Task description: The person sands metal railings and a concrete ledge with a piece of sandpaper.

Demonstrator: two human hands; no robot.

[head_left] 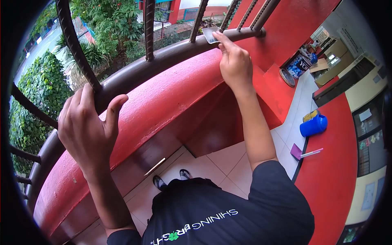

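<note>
My left hand (87, 130) rests on the dark metal rail (163, 61), its fingers over the far side beside a twisted bar and its thumb spread toward the right. Farther along the same rail, my right hand (234, 57) has its index finger stretched out onto a small whitish square piece (210, 35). That piece lies against the rail near the foot of a bar, pressed under the fingertip. The other fingers of my right hand are curled in.
Below the rail runs a red ledge (163, 90). A thin stick (154, 167) lies near my feet on the tiled floor. On the right are a blue container (313, 125), a purple item (296, 152) and pen-like sticks (311, 153). Plants (38, 98) grow beyond the bars.
</note>
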